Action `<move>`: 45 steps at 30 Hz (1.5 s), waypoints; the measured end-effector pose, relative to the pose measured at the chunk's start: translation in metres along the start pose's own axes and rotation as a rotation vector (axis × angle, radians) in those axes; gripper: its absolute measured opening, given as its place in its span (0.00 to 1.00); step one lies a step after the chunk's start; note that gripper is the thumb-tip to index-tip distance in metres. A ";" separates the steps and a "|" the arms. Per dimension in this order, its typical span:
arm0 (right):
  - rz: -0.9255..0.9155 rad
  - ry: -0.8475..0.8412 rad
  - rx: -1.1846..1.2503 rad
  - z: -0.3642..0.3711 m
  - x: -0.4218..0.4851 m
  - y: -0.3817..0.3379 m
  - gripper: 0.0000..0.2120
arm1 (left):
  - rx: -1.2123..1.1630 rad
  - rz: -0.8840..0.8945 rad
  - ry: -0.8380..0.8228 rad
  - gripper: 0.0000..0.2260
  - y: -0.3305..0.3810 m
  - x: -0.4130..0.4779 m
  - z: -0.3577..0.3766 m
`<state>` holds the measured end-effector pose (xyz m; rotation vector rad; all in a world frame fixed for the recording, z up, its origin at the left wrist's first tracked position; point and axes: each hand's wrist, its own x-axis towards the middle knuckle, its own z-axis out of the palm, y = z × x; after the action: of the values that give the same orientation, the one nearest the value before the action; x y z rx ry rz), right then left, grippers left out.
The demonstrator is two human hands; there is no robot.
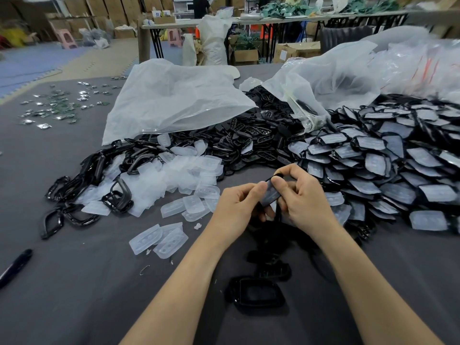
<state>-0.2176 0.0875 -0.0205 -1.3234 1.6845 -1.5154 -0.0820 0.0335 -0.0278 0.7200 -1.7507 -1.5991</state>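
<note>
A grey desk [74, 282] stands on a floor of blue foam mats [29, 61] and beige mats [107, 58]. Behind it, long folding tables [249, 21] on black legs cross the room. Cardboard boxes [99, 8] are stacked along the back wall. Pink stools [67, 38], white sacks [214, 38] and a dark chair [343, 37] stand between. The light is even.

Matt grey cloth covers the table [74, 282]. The black frames [82, 185] near its left edge are glossy hard plastic. The clear pads [171, 207] look soft, frosted and translucent. The bags [174, 100] toward the far edge are thin, crinkled, milky plastic film.
</note>
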 end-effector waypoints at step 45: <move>0.057 0.049 0.165 0.014 -0.008 -0.003 0.13 | 0.344 0.186 0.271 0.15 -0.005 0.001 0.003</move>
<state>-0.2015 0.0889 -0.0226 -1.1523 1.5754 -1.6273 -0.0850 0.0344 -0.0325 0.8613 -1.8454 -1.0348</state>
